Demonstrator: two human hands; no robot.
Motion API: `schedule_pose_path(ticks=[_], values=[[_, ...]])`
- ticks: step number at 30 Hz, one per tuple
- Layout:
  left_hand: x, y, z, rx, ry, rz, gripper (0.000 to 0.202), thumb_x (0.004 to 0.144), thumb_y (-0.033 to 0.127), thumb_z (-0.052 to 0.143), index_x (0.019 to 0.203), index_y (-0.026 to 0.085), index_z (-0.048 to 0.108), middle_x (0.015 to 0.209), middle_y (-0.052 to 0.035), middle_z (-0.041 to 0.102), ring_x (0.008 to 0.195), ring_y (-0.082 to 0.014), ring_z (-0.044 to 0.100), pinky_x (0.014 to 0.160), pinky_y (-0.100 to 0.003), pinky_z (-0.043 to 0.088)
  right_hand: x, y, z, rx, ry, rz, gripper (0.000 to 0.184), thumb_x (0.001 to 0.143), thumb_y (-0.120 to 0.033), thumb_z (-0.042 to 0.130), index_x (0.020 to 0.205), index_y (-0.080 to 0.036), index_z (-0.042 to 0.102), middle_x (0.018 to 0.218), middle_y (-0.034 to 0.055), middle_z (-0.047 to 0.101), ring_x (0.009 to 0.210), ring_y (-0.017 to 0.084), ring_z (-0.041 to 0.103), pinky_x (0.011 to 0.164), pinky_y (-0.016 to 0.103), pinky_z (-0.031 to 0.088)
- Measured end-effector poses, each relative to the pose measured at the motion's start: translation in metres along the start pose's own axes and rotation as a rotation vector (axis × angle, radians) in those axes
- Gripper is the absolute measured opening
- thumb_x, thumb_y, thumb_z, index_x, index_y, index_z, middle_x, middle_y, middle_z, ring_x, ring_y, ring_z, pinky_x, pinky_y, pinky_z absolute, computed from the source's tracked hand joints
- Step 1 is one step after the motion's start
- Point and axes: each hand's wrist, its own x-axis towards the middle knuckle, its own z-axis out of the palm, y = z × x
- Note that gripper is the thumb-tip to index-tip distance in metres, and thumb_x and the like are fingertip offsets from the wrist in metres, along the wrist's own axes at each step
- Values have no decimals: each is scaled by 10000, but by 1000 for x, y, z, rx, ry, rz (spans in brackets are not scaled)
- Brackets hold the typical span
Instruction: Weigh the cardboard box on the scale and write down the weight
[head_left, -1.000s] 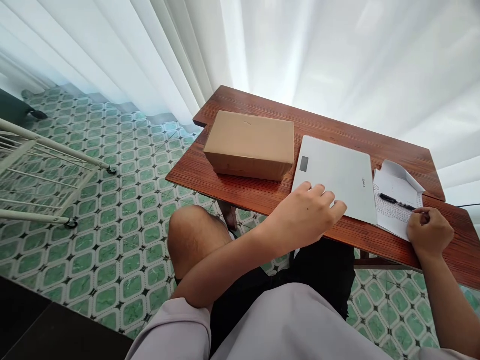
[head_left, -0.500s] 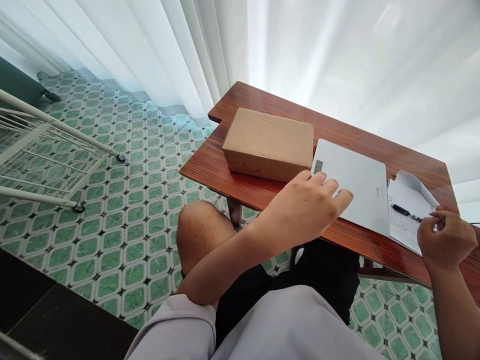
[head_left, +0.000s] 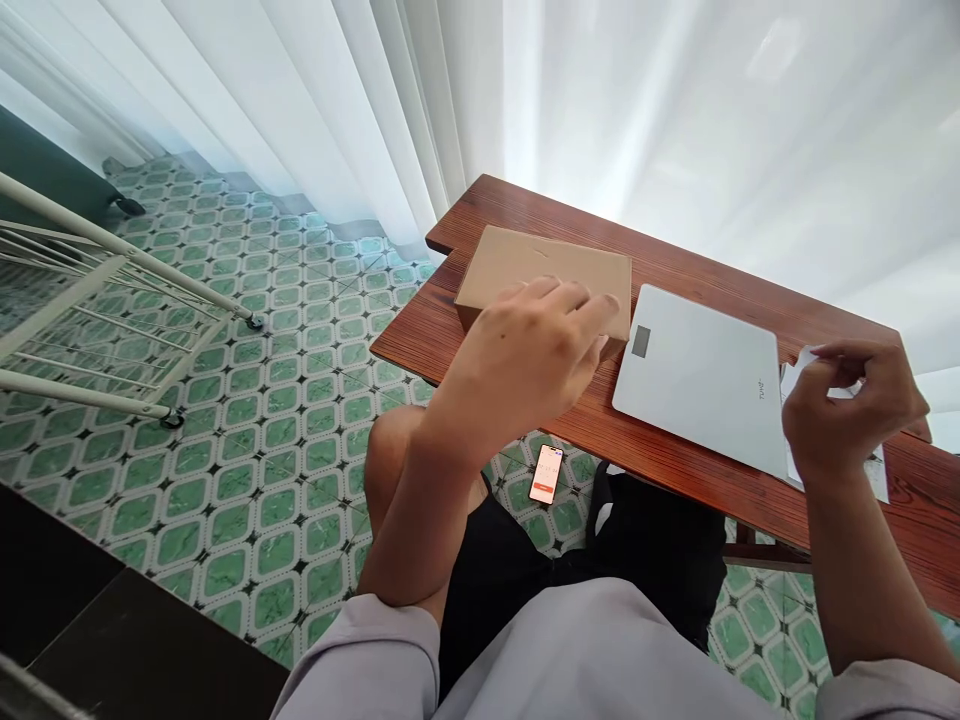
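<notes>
The right hand (head_left: 847, 410) covered most of the white paper (head_left: 876, 478) beneath it, so only a corner toward the wrist and a strip by the fingertips showed; any writing on the sheet could not be read. Its fingers were curled, thumb and forefinger pinched on the paper's upper edge. The left hand (head_left: 529, 350) hung with fingers loosely spread and holding nothing, above the near side of the cardboard box (head_left: 525, 265), hiding the box's front face; whether it touched the box could not be told. The box was plain brown, closed, flat-topped and lay on the wooden table (head_left: 675, 255). Between the two hands lay a flat white scale (head_left: 701, 375), its small grey display toward the left hand, its right edge partly behind the right hand. Below the left wrist a lit phone (head_left: 546, 473) lay on the green tiled floor (head_left: 247, 420).
</notes>
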Motion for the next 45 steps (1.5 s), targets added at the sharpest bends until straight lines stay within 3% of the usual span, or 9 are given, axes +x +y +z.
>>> schedule_pose_path(ticks=[11, 16, 21, 24, 27, 30, 34, 39, 45], values=[[-6, -19, -8, 23, 81, -178, 322, 1002, 225, 420, 1259, 215, 614, 1160, -62, 705, 1100, -243, 631, 991, -431, 502, -11, -89, 19, 357, -248, 76, 143, 944, -177, 490, 904, -202, 625, 839, 23, 653, 709, 123, 546, 652, 279, 443], [-3, -28, -2, 56, 56, -327, 392, 994, 294, 427, 1362, 247, 555, 1307, -80, 645, 1243, -293, 565, 1062, -486, 467, -12, -113, 41, 482, -400, 114, 259, 981, -247, 466, 1183, -232, 629, 1079, 67, 657, 972, 158, 628, 760, 296, 541], [-6, -63, 29, 31, 87, -421, 492, 974, 430, 445, 1454, 327, 479, 1442, -76, 549, 1330, -326, 475, 1089, -565, 423, -21, -123, 57, 555, -599, 154, 525, 1010, -471, 473, 1502, -293, 424, 1440, 119, 536, 1270, 218, 572, 969, 420, 577], [-12, -93, 58, -36, 145, -424, 579, 947, 540, 464, 1507, 403, 402, 1424, -43, 554, 1347, -331, 443, 1067, -571, 416, -27, -127, 63, 595, -719, 151, 649, 992, -551, 502, 1572, -326, 322, 1578, 101, 429, 1395, 247, 502, 1108, 485, 508], [-15, -109, 75, -113, 119, -471, 628, 924, 628, 448, 1515, 421, 403, 1379, -63, 577, 1286, -353, 496, 1019, -566, 428, -30, -131, 66, 588, -795, 117, 703, 967, -588, 533, 1587, -349, 302, 1629, 63, 379, 1510, 284, 374, 1189, 547, 423], [-10, -103, 68, -132, -10, -597, 688, 915, 671, 433, 1540, 387, 395, 1372, -92, 581, 1233, -377, 525, 1011, -599, 416, -32, -134, 68, 570, -838, 105, 697, 961, -558, 558, 1585, -349, 327, 1629, 49, 382, 1528, 295, 348, 1205, 550, 410], [0, -79, 43, -67, -197, -762, 742, 943, 616, 416, 1604, 293, 314, 1457, -138, 516, 1212, -402, 513, 1032, -661, 370, -32, -136, 69, 571, -865, 148, 665, 965, -441, 572, 1583, -354, 342, 1629, 24, 384, 1481, 291, 414, 1138, 522, 496], [3, -71, 34, -94, -230, -805, 711, 945, 640, 412, 1579, 323, 357, 1459, -130, 485, 1183, -385, 484, 1056, -685, 329, -33, -137, 71, 572, -857, 179, 669, 946, -286, 542, 1585, -348, 350, 1607, 11, 421, 1523, 292, 352, 1089, 504, 538], [2, -72, 35, -66, -200, -755, 688, 940, 600, 443, 1559, 302, 403, 1411, -141, 528, 1211, -385, 490, 1056, -636, 366, -38, -138, 74, 565, -819, 182, 701, 938, -231, 495, 1598, -378, 313, 1605, -17, 422, 1543, 268, 332, 1121, 482, 521]])
